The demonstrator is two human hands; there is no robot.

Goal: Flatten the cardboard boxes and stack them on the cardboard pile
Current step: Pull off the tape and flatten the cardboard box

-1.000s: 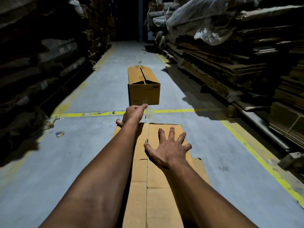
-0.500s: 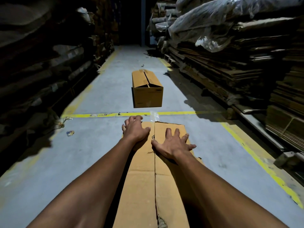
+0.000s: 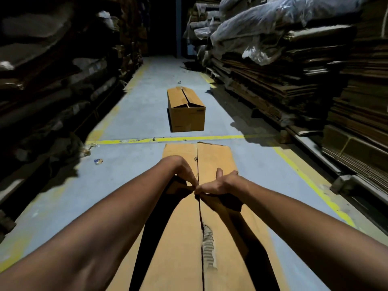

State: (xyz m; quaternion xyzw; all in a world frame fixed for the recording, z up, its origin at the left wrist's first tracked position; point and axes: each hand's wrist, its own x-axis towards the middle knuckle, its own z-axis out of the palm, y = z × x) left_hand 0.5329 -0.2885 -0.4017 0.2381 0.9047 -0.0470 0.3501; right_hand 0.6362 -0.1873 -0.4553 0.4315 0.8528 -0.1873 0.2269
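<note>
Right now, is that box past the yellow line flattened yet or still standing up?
Still standing. The box keeps its full boxy shape on the floor beyond the yellow line, its top flaps only loosely closed.

Flattened box (image 3: pixel 180 238) near upright, seemingly half-open box (image 3: pixel 186 110)

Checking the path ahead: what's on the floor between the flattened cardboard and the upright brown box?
Head view: only grey concrete floor crossed by a yellow painted line separates the flattened cardboard sheet from the upright brown cardboard box.
</note>
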